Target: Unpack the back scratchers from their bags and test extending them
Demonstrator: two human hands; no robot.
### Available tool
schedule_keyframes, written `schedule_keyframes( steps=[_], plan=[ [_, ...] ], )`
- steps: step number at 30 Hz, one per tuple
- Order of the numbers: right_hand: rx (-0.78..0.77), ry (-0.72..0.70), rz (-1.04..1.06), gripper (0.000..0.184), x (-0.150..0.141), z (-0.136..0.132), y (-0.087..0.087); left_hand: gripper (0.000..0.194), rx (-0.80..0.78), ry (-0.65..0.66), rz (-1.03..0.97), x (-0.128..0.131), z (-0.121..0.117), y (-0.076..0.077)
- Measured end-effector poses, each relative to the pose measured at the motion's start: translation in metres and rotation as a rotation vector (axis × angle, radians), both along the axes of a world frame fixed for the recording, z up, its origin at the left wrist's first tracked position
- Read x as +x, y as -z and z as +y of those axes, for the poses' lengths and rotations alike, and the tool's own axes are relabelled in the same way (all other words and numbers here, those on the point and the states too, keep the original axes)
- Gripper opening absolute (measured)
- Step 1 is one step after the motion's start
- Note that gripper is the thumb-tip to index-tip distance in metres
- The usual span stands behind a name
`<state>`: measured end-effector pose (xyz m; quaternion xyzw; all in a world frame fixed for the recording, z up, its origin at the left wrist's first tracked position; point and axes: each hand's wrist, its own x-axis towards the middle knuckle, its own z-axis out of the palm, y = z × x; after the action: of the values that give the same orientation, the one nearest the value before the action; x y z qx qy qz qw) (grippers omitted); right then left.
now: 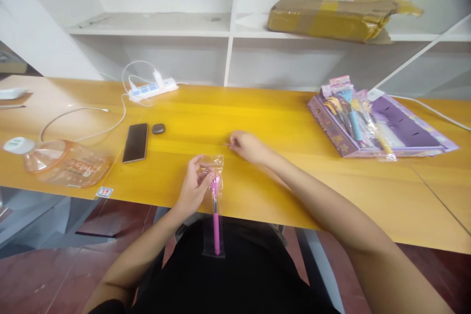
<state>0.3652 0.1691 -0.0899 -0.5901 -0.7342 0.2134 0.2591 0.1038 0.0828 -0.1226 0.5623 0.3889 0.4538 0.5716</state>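
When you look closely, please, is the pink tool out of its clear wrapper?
No, the pink tool lies inside the clear wrapper held in the left hand.

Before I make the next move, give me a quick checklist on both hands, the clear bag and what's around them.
1. Left hand gripping the clear bag near its top: ok.
2. Pink tool inside the bag: ok.
3. Bag wholly over the table: not ok; its lower end extends past the near edge.
4. Right hand empty: not ok; a thin item pokes from its fingertips, too small to identify.
5. Bag's top sealed: cannot tell.
6. Phone apart from both hands: ok.
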Motion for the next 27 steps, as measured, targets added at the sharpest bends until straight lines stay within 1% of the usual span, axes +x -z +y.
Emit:
schedule_keyframes(
  steps=[2,3,4,6,7,9,10,12,15,19,21,23,25,27],
  plan=[
    [0.16,0.041,0.051,0.004,-0.006,-0.021,-0.003,0.063,-0.013,0.02,-0.008,0.0,-0.001,0.0],
    [0.276,0.035,0.073,0.004,-0.008,-0.033,-0.005,0.063,-0.015,0.03,-0.015,0.001,-0.001,0.0],
    [0.406,-0.01,0.077,0.006,-0.01,-0.044,-0.006,0.063,-0.016,0.039,-0.025,0.001,-0.001,0.0],
    [0.647,-0.197,-0.018,0.013,-0.013,-0.066,-0.007,0.062,-0.013,0.056,-0.052,0.001,-0.002,0.0],
    [0.723,-0.311,-0.114,0.016,-0.014,-0.075,-0.007,0.063,-0.012,0.069,-0.061,0.002,-0.002,0.0],
    [0.77,-0.486,-0.305,0.023,-0.018,-0.089,-0.006,0.064,-0.012,0.09,-0.065,0.003,-0.002,-0.001],
    [0.775,-0.531,-0.372,0.026,-0.02,-0.093,-0.006,0.066,-0.013,0.095,-0.061,0.003,-0.003,-0.002],
    [0.783,-0.558,-0.445,0.026,-0.024,-0.097,-0.006,0.067,-0.019,0.1,-0.051,0.003,-0.004,-0.003],
    [0.759,-0.487,-0.535,0.027,-0.028,-0.092,-0.006,0.065,-0.008,0.11,-0.055,0.004,-0.004,-0.004],
    [0.606,-0.369,-0.567,0.031,-0.029,-0.081,-0.01,0.068,0.049,0.127,-0.047,0.004,-0.004,-0.003],
    [0.505,-0.314,-0.54,0.034,-0.029,-0.077,-0.015,0.071,0.068,0.139,-0.041,0.003,-0.004,-0.002],
    [0.418,-0.258,-0.468,0.034,-0.029,-0.074,-0.021,0.075,0.072,0.145,-0.039,0.003,-0.004,-0.003],
    [0.343,-0.222,-0.353,0.035,-0.029,-0.073,-0.027,0.079,0.07,0.158,-0.021,0.002,-0.005,-0.004],
    [0.267,-0.221,-0.223,0.038,-0.028,-0.071,-0.031,0.078,0.096,0.177,0.018,0.001,-0.006,-0.006]
  ],
)
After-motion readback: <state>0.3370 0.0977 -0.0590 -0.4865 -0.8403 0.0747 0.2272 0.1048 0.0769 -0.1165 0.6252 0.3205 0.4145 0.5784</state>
